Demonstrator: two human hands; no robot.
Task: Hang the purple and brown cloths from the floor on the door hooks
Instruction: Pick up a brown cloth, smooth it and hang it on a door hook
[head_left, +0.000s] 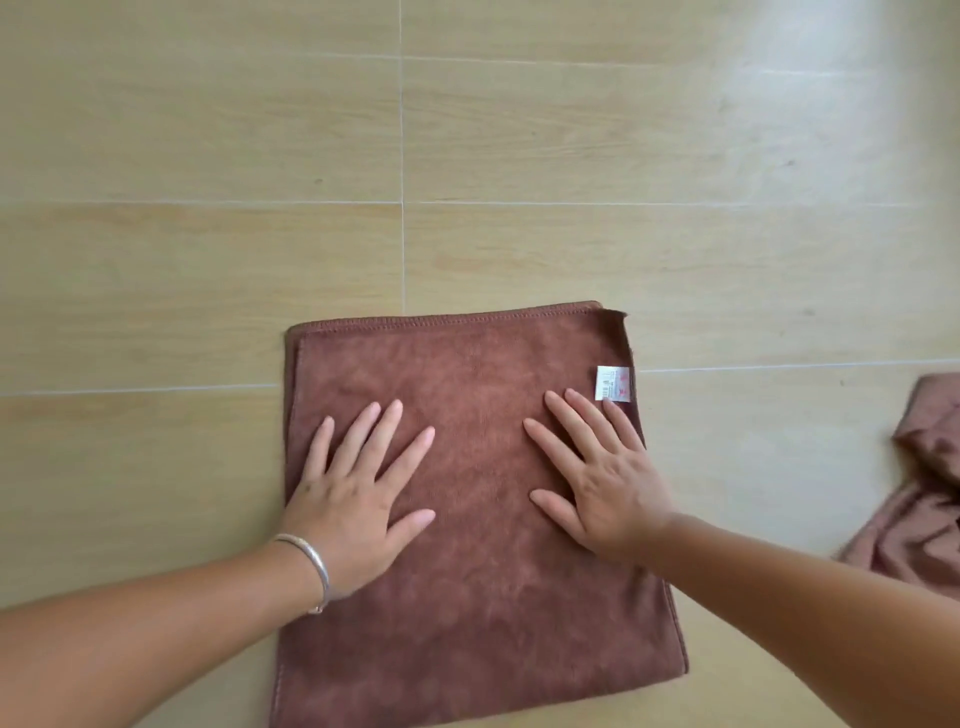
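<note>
A brown cloth (478, 597) lies folded flat on the floor in the lower middle of the head view, with a white label (614, 383) near its far right edge. My left hand (358, 488) presses flat on the cloth's left side, fingers spread and straight. My right hand (597, 467) presses flat on the right side, fingertips close to the label. A silver bangle (314, 569) is on my left wrist. No purple cloth and no door hooks are in view.
A second, lighter brown cloth (914, 499) lies crumpled on the floor at the right edge. The floor (467, 156) is pale wood-look tile with thin grout lines, stretching bare beyond the folded cloth.
</note>
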